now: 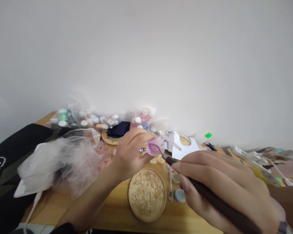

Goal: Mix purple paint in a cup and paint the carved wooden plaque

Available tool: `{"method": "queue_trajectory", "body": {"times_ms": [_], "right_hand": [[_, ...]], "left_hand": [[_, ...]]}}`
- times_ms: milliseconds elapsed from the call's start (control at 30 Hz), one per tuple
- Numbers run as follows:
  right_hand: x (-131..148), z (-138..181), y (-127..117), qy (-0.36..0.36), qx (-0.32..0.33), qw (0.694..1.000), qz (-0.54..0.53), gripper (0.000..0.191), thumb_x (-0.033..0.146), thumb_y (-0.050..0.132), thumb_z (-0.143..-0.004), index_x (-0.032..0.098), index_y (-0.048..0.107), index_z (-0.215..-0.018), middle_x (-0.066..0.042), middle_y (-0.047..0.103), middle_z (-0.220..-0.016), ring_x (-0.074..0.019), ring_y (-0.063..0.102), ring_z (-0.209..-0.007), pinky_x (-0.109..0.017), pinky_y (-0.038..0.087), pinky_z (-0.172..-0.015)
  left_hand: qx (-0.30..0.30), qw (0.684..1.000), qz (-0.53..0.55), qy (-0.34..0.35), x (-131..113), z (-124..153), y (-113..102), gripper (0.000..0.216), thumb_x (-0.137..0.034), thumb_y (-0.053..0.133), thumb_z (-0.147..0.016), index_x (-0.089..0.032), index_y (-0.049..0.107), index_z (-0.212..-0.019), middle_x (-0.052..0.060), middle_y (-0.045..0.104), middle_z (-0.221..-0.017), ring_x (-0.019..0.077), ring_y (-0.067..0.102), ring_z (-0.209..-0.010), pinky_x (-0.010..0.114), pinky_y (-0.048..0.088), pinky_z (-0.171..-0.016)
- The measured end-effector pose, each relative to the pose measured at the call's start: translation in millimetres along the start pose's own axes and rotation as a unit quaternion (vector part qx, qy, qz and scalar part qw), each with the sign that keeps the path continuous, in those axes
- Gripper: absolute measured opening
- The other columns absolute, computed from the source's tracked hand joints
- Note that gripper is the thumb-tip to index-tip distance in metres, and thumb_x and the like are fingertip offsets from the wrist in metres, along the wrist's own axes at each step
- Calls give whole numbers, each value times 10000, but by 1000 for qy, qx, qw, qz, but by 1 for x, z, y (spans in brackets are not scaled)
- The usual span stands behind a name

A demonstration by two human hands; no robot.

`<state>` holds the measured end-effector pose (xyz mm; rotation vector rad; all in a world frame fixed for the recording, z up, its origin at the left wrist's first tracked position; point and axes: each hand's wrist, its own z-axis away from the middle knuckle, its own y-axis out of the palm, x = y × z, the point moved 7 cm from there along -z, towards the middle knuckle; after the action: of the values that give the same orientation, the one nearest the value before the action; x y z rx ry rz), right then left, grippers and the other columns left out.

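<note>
Lit brightly, softly and evenly, from above and ahead by the look of it. Wall (pixel 146 48) rendered pale grey, dimming toward left edge. Only faint, soft-edged shadows on desk (pixel 112 208) beneath left hand (pixel 130 152) and right hand (pixel 224 182). Mild sheen on plastic bag (pixel 63 159). Smeared by motion throughout: jars (pixel 83 118) at rear streaked, clutter (pixel 270 162) at far right worse. Pink cup (pixel 155 147) in left grip soft; dark tool handle (pixel 221 204) in right grip out of focus toward lower edge. Sharpest at carved wooden disc (pixel 147 194). Bowed hard by wide lens: desk curved, near hand swollen.
</note>
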<state>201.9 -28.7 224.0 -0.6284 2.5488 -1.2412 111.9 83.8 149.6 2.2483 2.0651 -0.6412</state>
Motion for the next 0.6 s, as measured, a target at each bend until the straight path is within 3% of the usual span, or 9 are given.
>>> {"method": "queue_trajectory", "body": {"times_ms": [300,600], "right_hand": [[4,2,1,-23,14,1000,6,94,100,562,-891,167,626,-906,-19,681,-736,-128,651,-649,-264,530,-588],[2,4,6,2,16,1000,-12,168,61,518,-833,183,609,-902,-13,655,-761,-130,624,-653,-268,522,-595]], "left_hand": [[10,1000,-11,-3,2,2,1,219,-318,653,-919,-148,618,-1053,65,677,-922,174,644,-869,290,535,-771],[17,1000,-24,0,3,1,1,210,-329,642,-927,-164,613,-1054,62,678,-918,171,646,-860,294,537,-759]]}}
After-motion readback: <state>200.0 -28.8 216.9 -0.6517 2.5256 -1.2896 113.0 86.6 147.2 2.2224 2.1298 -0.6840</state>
